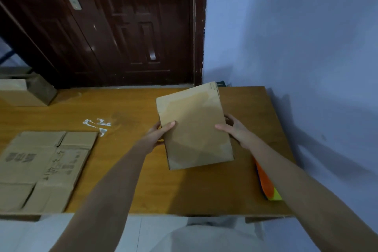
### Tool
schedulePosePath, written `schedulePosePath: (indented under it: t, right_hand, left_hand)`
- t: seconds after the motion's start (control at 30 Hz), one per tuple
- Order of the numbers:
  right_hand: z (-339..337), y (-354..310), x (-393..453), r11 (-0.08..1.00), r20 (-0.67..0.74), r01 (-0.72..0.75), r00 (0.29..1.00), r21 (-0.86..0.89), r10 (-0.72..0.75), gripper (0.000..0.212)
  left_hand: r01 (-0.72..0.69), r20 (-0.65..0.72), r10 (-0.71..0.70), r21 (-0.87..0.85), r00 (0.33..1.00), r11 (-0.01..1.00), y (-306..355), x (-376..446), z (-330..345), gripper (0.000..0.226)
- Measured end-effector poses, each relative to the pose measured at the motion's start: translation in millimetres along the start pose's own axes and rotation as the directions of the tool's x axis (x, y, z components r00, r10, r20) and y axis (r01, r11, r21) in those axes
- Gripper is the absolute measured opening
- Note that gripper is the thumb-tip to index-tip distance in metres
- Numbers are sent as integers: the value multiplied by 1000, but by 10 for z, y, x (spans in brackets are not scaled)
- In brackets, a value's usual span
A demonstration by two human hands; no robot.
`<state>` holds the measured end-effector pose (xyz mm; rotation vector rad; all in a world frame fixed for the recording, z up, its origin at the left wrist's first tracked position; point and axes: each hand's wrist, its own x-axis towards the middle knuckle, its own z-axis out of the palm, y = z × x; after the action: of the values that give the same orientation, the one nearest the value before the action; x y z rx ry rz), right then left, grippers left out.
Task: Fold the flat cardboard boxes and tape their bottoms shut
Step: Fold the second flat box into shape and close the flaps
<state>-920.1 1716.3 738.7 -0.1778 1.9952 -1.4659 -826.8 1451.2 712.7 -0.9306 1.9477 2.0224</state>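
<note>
A plain brown corrugated cardboard box (pixel 194 127), its broad matte face turned up toward the camera and carrying a glossy band of clear tape across the far part, is held above the right half of a smooth orange-brown wooden table (pixel 143 190). Its long axis runs from near to far, leaning a little to the left at the far end, and the far right corner shows the layered edges of folded flaps. The left hand (pixel 161 133) grips the box's left edge, thumb lying on the top face and fingers wrapped underneath, out of sight. The right hand (pixel 235 129) grips the right edge the same way, thumb on top, fingers curled behind the side. Whether the box touches the table cannot be told, since its underside is hidden. At the near left lies a flattened brown cardboard box with dark printed marks (pixel 45 168), blurred so the print is unreadable and cut off by the left edge. A scuffed whitish patch (pixel 98 124) marks the tabletop between the two boxes. At the far left stands an open cardboard box (pixel 26 92), partly cropped. An orange and yellow flat object (pixel 266 182) lies near the right edge, mostly covered by the right forearm. Behind stands a dark glossy wooden door (pixel 122 26) beside a pale blue wall (pixel 296 37).
</note>
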Motion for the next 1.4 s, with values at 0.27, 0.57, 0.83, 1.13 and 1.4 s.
schedulePosePath:
  t: [0.27,0.57,0.83,1.13,1.4]
  right_hand:
    - [-194,43,-150,977,-25,50,998,-207,-57,116]
    - [-110,250,-311,977,-59,84,993,-195,-97,88]
    - [-111,323,-346,997,-140,9,990,80,3,35]
    - [-180,59,-275,988,-200,62,979,138,-33,40]
    - [-108,3,-379,987,-190,30,982,160,1,42]
  left_hand:
    - [-172,-14,172,-24,985,985,28,-121,240,62]
    - [-312,10,315,162,949,936,-239,-392,195,80]
    - [-261,10,265,204,964,943,-298,-498,186,57]
    - [-219,25,218,19,976,976,-159,-533,-89,55]
    - [-133,40,140,-148,989,980,-2,-528,-49,27]
